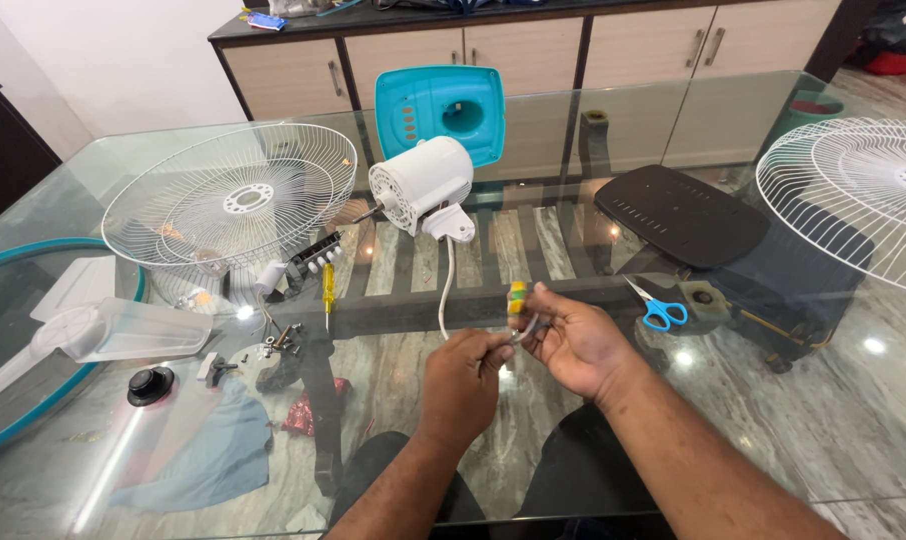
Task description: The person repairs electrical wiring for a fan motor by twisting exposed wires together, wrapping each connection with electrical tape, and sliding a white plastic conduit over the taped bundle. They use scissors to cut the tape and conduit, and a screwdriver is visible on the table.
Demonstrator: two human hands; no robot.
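At your far left lie a clear fan blade (123,330) and a black knob (151,384) on the glass table (853,420). Next stands a white wire guard (231,195), tilted. A yellow-handled screwdriver (328,288) lies beside small screws (278,343). The white motor (423,183) sits ahead of you, its white cord (445,290) running down towards your hands. Your left hand (463,380) pinches a thin grey wire (528,328); your right hand (573,340) is closed on a small tool with a green-and-yellow handle (517,297), the handle pointing up and away, its long axis near vertical. Both sit above the table's near centre. Blue scissors (661,312) lie just right, then a black base plate (683,215) and a second guard (858,195).
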